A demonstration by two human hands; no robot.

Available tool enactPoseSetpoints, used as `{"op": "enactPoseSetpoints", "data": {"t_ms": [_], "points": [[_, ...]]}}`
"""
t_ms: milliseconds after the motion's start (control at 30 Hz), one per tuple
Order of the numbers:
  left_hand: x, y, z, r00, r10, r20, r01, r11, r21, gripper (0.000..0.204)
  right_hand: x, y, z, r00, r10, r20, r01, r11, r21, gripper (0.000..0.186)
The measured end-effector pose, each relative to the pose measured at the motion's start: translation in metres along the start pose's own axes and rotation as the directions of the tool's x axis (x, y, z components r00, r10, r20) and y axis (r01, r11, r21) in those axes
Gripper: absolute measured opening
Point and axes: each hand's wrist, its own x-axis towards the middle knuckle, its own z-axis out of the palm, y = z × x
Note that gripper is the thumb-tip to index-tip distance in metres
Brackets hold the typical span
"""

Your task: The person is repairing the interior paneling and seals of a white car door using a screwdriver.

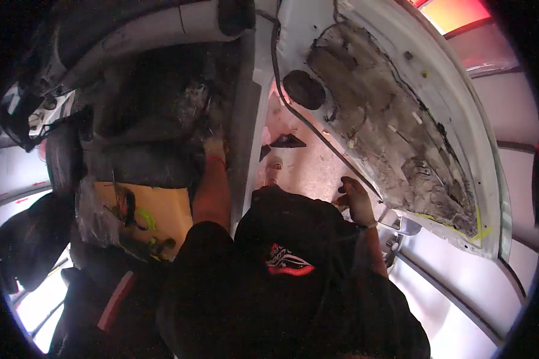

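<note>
Inside a stripped car, my left hand (214,145) reaches forward past the door sill into the dark footwell. Its fingers are lost in shadow, so what they touch is hidden. My right hand (358,200) is beside the bottom rear part of the open car door (485,149), with its fingers loosely curled and apart; nothing shows plainly between them. Close to that hand ends a long dark rubber strip (317,133), which runs down from the door's hinge side. The door's inner face has no trim panel and shows a grimy grey-brown lining (377,107).
A yellow-orange board (167,206) with a bright green-yellow coil (145,220) lies left of me in the car. The steering wheel (48,72) is at the far left. A round dark speaker (304,88) sits in the door. The pale sill (257,113) runs between car and door.
</note>
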Motion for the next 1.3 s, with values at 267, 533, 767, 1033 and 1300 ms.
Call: {"op": "enactPoseSetpoints", "data": {"t_ms": [267,533,767,1033,1300], "points": [[-0.114,0.045,-0.004,0.885,0.365,0.288,-0.445,0.845,0.298,0.034,0.045,-0.036,0.037,0.978,-0.053,0.201,0.089,0.980,-0.176,0.041],[-0.301,0.141,0.042,0.607,-0.037,0.793,-0.385,0.860,0.334,0.044,0.050,-0.118,0.092,0.948,-0.183,0.259,0.223,0.966,-0.133,0.038],[-0.309,0.173,0.054,0.153,0.151,0.977,-0.871,0.487,0.061,0.049,0.039,-0.112,0.071,0.926,-0.287,0.244,0.287,0.957,0.038,0.036],[-0.355,0.186,0.070,0.246,-0.202,0.948,-0.859,0.407,0.310,0.051,0.040,-0.096,0.055,0.916,-0.327,0.231,0.326,0.944,0.045,0.041],[-0.358,0.172,0.089,0.133,-0.152,0.979,-0.939,0.296,0.174,0.056,0.027,-0.072,0.022,0.960,-0.262,0.101,0.259,0.965,0.037,0.033]]}}
